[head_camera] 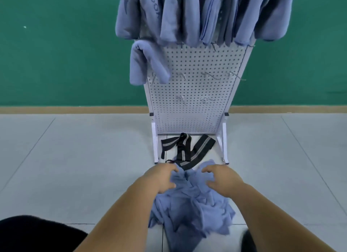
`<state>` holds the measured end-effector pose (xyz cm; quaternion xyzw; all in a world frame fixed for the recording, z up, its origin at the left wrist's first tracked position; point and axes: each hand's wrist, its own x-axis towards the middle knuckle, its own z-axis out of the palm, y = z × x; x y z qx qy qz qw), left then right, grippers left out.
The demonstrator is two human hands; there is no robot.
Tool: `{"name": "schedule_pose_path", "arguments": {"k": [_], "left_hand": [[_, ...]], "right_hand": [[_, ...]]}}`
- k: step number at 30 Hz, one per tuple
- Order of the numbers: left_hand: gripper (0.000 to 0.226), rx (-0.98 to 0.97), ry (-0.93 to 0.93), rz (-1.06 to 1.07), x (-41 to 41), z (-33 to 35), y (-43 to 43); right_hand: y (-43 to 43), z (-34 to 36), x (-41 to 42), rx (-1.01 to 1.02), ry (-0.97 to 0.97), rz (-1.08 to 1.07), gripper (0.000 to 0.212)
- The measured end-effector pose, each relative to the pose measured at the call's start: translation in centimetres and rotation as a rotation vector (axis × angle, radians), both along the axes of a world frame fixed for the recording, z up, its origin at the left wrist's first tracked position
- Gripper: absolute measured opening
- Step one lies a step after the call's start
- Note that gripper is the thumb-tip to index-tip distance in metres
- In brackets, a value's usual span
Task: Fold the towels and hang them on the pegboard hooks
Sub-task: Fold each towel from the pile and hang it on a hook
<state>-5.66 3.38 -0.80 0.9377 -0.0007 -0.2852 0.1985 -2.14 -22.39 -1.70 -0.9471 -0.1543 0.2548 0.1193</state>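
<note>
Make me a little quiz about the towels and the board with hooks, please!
1. True or false: every hook on the pegboard already holds a towel.
2. Where does the crumpled blue towel lie? A on the floor, B on a hook, C on a chair.
3. Fill in: the wall behind the pegboard is ____.
Key: 1 false, several hooks are bare; 2 A; 3 green.
</note>
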Motion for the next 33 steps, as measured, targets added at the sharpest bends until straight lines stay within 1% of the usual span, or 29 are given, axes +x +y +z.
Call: {"name": "schedule_pose_path", "arguments": {"k": [3,5,7,9,12,14,17,20,23,26,29,33], "left_hand": [[0.06,0.044,0.082,-0.139,-1.1,-3.5,-2.6],[0.056,0.062,0.078,-0.196,-1.3,-4.9,-4.1],[0.055,0.095,0.098,-0.243,-1.1,-5.8,-5.2],[0.059,0.108,0.138,-0.273,-0.8,-6.4,-5.9],[0.066,0.045,0.132,-0.2,-0.7,-6.9,-6.4],[0.065,-0.031,0.093,-0.138,-0.6,-7.3,-6.8],[0.056,-0.167,0.024,-0.031,-0.1,-7.1,-7.8],[0.033,-0.317,-0.01,0.098,0.5,-6.3,-8.5],[0.012,-0.394,-0.032,0.181,0.8,-5.2,-8.8],[0.007,-0.442,-0.051,0.2,1.2,-3.3,-8.8],[0.012,-0.444,-0.104,0.168,1.9,-1.0,-8.8],[0.018,-0.48,-0.223,0.172,3.1,3.7,-8.4]], "right_hand": [[-1.7,-2.9,-1.6,-0.004,0.062,-0.05,0.055],[-2.0,-4.6,-2.6,0.028,0.095,-0.07,0.058],[-1.9,-6.0,-3.3,0.013,0.143,-0.051,0.057],[-2.1,-7.3,-3.8,-0.031,0.178,-0.014,0.052],[-2.6,-8.1,-3.6,-0.077,0.182,-0.034,0.034],[-2.7,-7.9,-3.1,-0.015,0.141,-0.111,0.024],[-2.6,-6.7,-2.6,0.167,0.063,-0.248,0.021],[-2.4,-5.0,-2.3,0.326,0.006,-0.357,0.019],[-2.6,-3.1,-2.0,0.445,-0.074,-0.453,0.018],[-3.0,-0.7,-1.2,0.441,-0.124,-0.421,0.018],[-3.3,2.4,0.1,0.351,-0.18,-0.326,0.011],[-2.9,7.1,1.6,0.254,-0.263,-0.202,0.007]]}}
